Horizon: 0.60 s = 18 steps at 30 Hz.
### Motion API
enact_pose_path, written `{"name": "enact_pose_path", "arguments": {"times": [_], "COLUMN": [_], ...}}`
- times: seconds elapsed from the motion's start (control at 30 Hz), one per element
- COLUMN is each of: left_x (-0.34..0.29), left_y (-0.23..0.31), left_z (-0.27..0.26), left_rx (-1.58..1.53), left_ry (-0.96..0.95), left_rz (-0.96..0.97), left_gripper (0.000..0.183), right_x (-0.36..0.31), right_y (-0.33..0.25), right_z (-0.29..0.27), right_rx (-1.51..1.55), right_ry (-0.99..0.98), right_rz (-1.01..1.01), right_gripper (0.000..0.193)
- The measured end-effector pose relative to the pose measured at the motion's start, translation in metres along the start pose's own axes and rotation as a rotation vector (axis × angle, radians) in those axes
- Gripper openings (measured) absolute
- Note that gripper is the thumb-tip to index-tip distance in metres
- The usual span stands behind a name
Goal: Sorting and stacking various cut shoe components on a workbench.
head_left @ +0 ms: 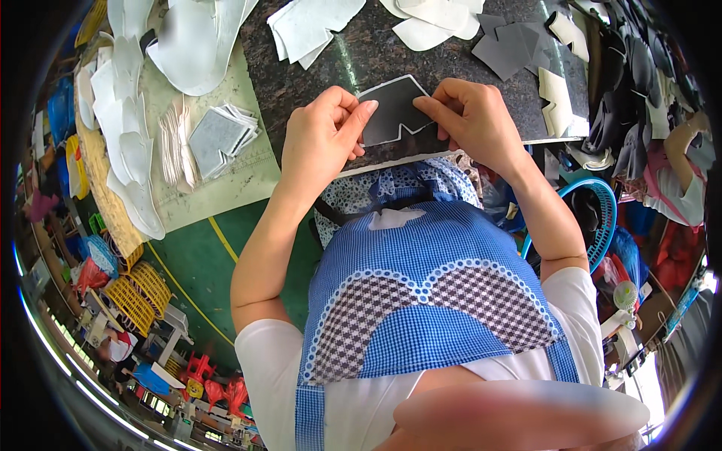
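A dark grey flat piece with a white border and a V-shaped notch [395,109] lies over the near edge of the dark stone-patterned tabletop [342,68]. My left hand [325,135] pinches its left edge between thumb and fingers. At its upper right edge, my right hand [470,116] grips it with thumb and bent fingers. The notch faces my body. Left of my hands, a stack of similar notched light grey pieces [219,141] rests on a pale green board [252,180], beside a row of thin white pieces standing on edge [177,146].
White curved pieces [131,128] lie along the board's left side. Farther back are white sheets [308,30], cream pieces [432,26] and dark grey pieces [511,49]. At right are a cream notched stack [555,105], hanging dark pieces [639,83] and a blue basket [604,225].
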<state>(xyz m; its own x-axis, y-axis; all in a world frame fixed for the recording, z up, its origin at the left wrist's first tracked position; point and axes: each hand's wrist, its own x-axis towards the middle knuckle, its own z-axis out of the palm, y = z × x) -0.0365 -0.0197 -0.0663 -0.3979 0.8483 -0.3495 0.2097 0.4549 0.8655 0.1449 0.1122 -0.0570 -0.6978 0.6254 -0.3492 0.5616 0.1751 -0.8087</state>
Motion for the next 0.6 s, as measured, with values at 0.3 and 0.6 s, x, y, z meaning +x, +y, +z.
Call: {"name": "enact_pose_path", "arguments": {"times": [0.3, 0.6], "left_x": [-0.013, -0.002], "left_y": [0.004, 0.008], "left_z": [0.037, 0.036], "left_rx": [0.686, 0.586], "left_ry": [-0.059, -0.082], "left_rz": [0.782, 0.892], "left_gripper": [0.081, 0.059], "right_x": [0.003, -0.061], "right_y": [0.023, 0.104], "right_z": [0.014, -0.111], "right_rx": [-0.291, -0.447], "right_ry": [0.337, 0.682], "right_rz": [-0.268, 0.104], "right_gripper": [0.026, 0.045]}}
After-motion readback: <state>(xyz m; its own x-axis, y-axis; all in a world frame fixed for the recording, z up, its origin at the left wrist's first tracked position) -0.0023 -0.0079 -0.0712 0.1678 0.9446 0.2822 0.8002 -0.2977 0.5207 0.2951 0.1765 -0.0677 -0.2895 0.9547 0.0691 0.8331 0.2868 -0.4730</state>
